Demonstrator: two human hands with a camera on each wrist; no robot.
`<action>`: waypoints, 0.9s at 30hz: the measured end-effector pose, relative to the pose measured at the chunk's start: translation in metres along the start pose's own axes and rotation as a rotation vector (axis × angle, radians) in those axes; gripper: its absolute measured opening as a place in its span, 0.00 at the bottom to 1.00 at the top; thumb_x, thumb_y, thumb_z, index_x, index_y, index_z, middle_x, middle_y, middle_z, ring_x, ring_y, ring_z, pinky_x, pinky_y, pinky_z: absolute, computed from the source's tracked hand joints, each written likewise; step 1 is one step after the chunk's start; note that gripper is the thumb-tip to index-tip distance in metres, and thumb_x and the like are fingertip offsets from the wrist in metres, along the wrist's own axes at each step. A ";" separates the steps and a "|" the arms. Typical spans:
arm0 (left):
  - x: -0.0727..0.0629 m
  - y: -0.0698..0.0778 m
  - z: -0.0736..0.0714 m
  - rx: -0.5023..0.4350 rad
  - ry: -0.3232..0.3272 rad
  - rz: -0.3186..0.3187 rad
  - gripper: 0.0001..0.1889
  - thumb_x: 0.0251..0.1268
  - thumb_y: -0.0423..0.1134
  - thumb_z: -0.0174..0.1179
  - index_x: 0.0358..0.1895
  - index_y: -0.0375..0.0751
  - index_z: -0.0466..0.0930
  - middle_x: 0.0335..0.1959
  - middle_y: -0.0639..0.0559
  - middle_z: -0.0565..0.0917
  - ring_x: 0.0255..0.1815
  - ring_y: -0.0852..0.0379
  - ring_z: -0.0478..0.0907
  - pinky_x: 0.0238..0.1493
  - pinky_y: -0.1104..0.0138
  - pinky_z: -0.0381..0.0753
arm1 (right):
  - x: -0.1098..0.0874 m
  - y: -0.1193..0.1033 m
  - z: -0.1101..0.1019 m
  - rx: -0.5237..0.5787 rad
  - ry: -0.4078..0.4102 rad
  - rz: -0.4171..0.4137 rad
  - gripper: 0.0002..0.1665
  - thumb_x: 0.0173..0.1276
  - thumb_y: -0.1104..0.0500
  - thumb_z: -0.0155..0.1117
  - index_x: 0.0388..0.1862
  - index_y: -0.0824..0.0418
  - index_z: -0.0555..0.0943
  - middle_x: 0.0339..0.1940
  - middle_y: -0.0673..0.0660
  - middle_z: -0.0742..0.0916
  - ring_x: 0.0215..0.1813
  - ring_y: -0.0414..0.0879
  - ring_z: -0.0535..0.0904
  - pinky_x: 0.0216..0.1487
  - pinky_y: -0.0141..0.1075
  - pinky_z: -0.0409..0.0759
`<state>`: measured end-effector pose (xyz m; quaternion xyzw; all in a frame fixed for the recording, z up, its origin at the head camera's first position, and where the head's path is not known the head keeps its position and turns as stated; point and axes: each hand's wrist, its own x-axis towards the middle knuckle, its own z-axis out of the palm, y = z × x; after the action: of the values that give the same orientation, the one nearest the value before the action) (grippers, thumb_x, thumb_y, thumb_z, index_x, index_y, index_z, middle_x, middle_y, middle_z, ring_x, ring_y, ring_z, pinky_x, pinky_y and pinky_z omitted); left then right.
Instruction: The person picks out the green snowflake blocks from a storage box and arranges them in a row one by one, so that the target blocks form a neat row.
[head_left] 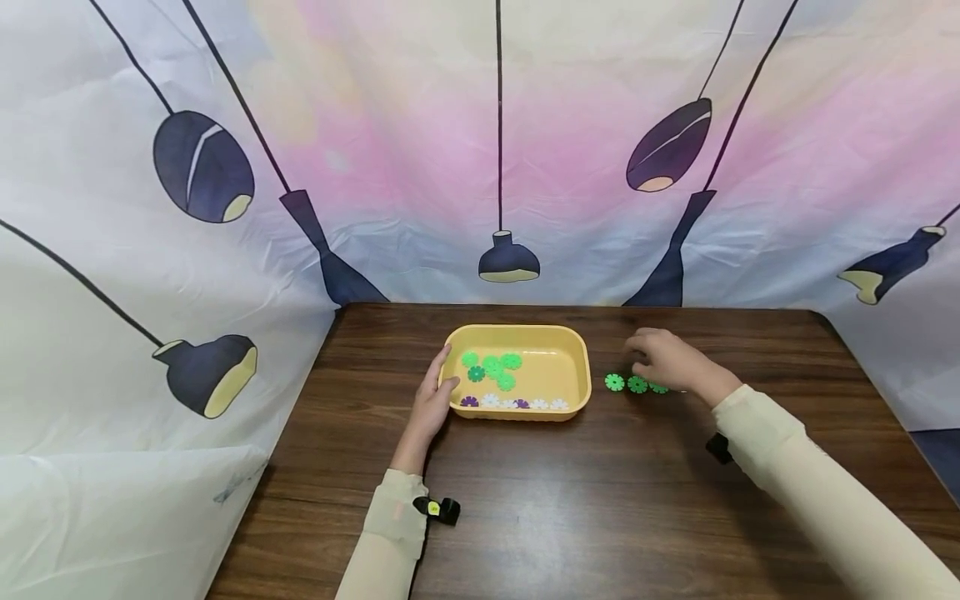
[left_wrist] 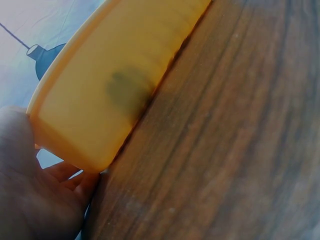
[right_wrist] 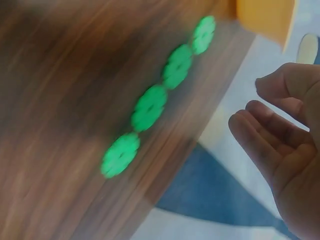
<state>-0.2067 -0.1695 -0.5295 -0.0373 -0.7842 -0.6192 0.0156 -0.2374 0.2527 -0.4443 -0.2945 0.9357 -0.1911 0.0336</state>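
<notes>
A shallow yellow plastic tray (head_left: 551,367) stands on the table. My left hand (head_left: 432,404) grips its left end, thumb over the rim and fingers along the outside; in the left wrist view the hand (left_wrist: 37,185) is at the tray's corner. Inside lie green flower-shaped discs (head_left: 492,366), with white and purple ones (head_left: 522,403) along the near wall. To the right of the tray, several green flower-shaped discs (right_wrist: 149,108) form a row on the wood. Over that row hovers my right hand (head_left: 663,358), thumb and fingers apart with nothing between them.
The dark wooden table (head_left: 525,500) reaches back to a cloth backdrop (head_left: 420,167) printed with hanging lamps. White cloth (head_left: 127,517) hangs along the left side. A black band with a small device (head_left: 438,509) is on the left sleeve.
</notes>
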 end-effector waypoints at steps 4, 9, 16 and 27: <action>0.001 -0.001 0.000 -0.028 -0.002 0.016 0.33 0.79 0.33 0.50 0.85 0.47 0.58 0.86 0.47 0.57 0.86 0.44 0.50 0.82 0.45 0.52 | 0.013 -0.016 0.002 0.035 0.048 -0.037 0.15 0.70 0.69 0.66 0.54 0.71 0.86 0.46 0.62 0.87 0.41 0.50 0.83 0.42 0.47 0.84; 0.002 -0.003 0.000 -0.041 0.004 0.025 0.33 0.79 0.31 0.50 0.85 0.44 0.58 0.86 0.45 0.57 0.86 0.44 0.50 0.82 0.46 0.51 | 0.035 -0.037 0.011 0.090 0.119 -0.079 0.12 0.72 0.67 0.66 0.52 0.69 0.88 0.44 0.59 0.88 0.41 0.48 0.84 0.42 0.45 0.85; 0.003 0.002 0.001 -0.037 -0.007 -0.009 0.33 0.80 0.29 0.48 0.85 0.40 0.55 0.86 0.42 0.54 0.86 0.41 0.47 0.83 0.44 0.49 | 0.064 -0.068 0.034 0.087 0.137 -0.126 0.13 0.71 0.66 0.69 0.52 0.71 0.87 0.47 0.62 0.89 0.44 0.54 0.86 0.46 0.48 0.86; -0.014 0.036 0.001 -0.054 -0.006 -0.001 0.32 0.79 0.28 0.48 0.84 0.36 0.57 0.85 0.37 0.55 0.85 0.37 0.48 0.82 0.42 0.49 | 0.093 -0.106 0.080 0.067 0.051 -0.091 0.11 0.75 0.61 0.68 0.50 0.65 0.89 0.46 0.58 0.88 0.47 0.51 0.84 0.48 0.45 0.85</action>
<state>-0.1903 -0.1612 -0.4960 -0.0391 -0.7674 -0.6399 0.0118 -0.2428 0.0936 -0.4741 -0.3307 0.9149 -0.2311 0.0110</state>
